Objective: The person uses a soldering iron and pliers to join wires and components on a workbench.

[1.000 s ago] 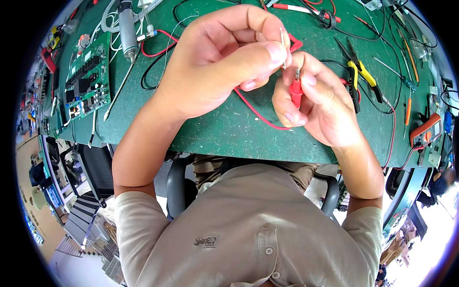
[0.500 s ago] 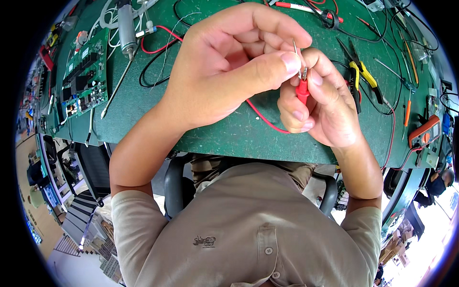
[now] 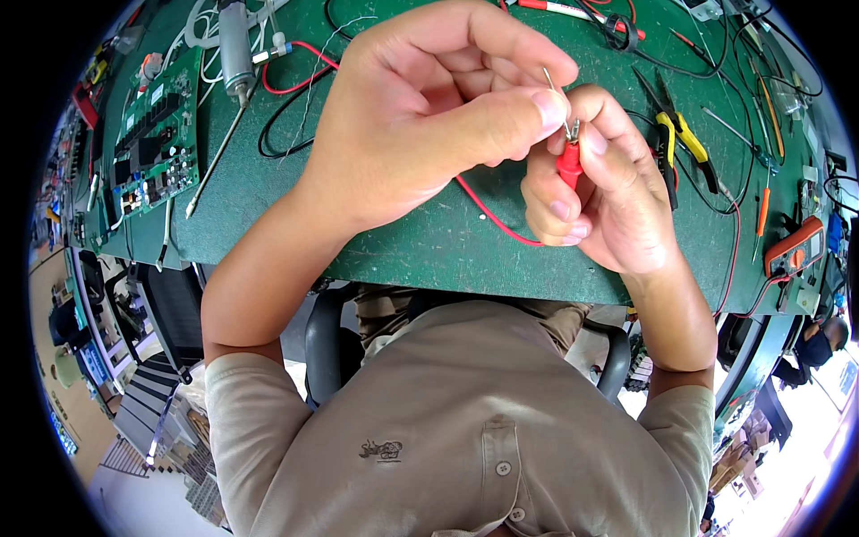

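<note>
My left hand (image 3: 420,125) is raised over the green bench, pinching a thin metal pin (image 3: 548,79) between thumb and forefinger. My right hand (image 3: 622,192) grips a red test-lead connector (image 3: 569,165) upright, its small metal prongs pointing up between my fingertips. The pin's lower end meets or lies right beside those prongs; whether it sits inside them is too small to tell. From below the right hand a red wire (image 3: 488,217) runs left across the bench and passes behind my left hand.
Yellow-and-black pliers (image 3: 684,134) lie right of my right hand, with an orange multimeter (image 3: 795,248) farther right. A green circuit board (image 3: 157,134) and a metal syringe-like tool (image 3: 235,54) are at the left. The green bench (image 3: 429,259) ends just before my body.
The pin leans a little more and its lower end has shifted slightly right, by the prongs. Both hands keep their grips and have barely moved.
</note>
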The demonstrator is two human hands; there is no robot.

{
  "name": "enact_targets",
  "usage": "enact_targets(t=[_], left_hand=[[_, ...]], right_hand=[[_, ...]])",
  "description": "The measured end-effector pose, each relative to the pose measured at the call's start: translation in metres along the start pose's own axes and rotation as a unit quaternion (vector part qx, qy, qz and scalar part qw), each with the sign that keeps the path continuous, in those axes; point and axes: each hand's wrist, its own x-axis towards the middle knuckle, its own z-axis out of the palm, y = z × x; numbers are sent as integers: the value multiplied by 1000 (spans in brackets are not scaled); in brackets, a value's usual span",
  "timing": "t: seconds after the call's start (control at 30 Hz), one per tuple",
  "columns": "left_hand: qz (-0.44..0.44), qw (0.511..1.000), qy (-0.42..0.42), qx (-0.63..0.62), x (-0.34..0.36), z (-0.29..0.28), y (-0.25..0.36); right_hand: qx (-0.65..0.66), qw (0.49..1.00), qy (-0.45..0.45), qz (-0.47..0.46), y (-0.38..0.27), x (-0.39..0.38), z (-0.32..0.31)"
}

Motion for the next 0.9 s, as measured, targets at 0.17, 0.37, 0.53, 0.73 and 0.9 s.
enact_targets(t=[0.17, 0.37, 0.53, 0.73, 0.9], left_hand=[[-45, 998, 13, -48, -3, 0, 2], [-39, 996, 74, -42, 3, 15, 14], [-78, 995, 1, -58, 3, 1, 15], [-97, 990, 11, -102, 4, 3, 14], [-61, 995, 23, -74, 1, 5, 1]], right_hand=[[-9, 1000, 16, -4, -1, 0, 6], [-13, 1000, 8, 20, -1, 0, 2], [-4, 1000, 3, 12, -1, -1, 3], [7, 1000, 1, 3, -3, 0, 2], [9, 1000, 9, 9, -3, 0, 1]])
